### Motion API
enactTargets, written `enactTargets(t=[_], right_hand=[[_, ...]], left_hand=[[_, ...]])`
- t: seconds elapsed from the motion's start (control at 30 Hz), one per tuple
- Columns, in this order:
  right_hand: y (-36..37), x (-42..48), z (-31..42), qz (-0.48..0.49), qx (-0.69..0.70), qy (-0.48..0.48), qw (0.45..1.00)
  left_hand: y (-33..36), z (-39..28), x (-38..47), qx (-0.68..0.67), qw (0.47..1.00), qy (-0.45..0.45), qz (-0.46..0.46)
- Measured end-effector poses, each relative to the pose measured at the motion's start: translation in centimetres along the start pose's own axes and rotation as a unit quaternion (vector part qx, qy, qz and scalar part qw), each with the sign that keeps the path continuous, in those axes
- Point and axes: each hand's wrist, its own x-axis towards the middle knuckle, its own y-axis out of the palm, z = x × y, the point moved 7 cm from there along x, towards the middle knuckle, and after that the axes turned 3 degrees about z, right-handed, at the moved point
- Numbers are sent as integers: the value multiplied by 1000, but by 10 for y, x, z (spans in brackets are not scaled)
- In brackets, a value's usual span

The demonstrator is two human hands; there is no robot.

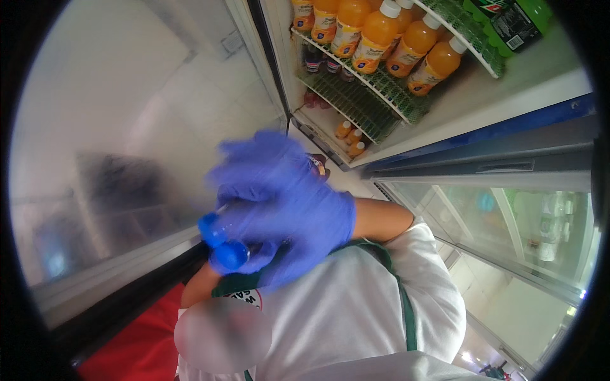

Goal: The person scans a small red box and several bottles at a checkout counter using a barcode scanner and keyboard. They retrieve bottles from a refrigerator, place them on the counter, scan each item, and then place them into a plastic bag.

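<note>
In the head view, my right hand (pixel 305 214), in a blue glove and blurred by motion, lies across the front of my left hand (pixel 248 190). The left hand, also gloved, is mostly hidden behind it and is closed around bottles whose two blue caps (pixel 232 254) stick out at the lower left. A dark bottle part with a label (pixel 317 165) shows past the far side of the hands; which bottle it belongs to is unclear. Whether my right hand grips anything is hidden. Both hands are in front of my chest.
An open display fridge holds orange drink bottles (pixel 374 38) on a wire shelf (pixel 362 102), with green bottles (pixel 517 26) at right. Its fogged glass door (pixel 143 109) fills the left. Another glass-door fridge (pixel 476 209) stands at right. Red cloth (pixel 138 328) lies lower left.
</note>
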Motion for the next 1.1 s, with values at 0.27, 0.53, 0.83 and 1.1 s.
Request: enactTargets(t=[0.27, 0.53, 0.83, 1.1], right_hand=[[-83, -171, -347, -269, -204, 493, 802], [-98, -155, -471, -248, -90, 627, 733], [-104, -166, -459, -219, -111, 653, 716], [-39, -194, -268, -273, -365, 215, 864]], left_hand=[[-2, -87, -45, 110, 922, 368, 36], [-58, -105, -144, 290, 911, 210, -203], [-100, -117, -189, 340, 874, 122, -325], [-119, -120, -163, 296, 903, 108, -290]])
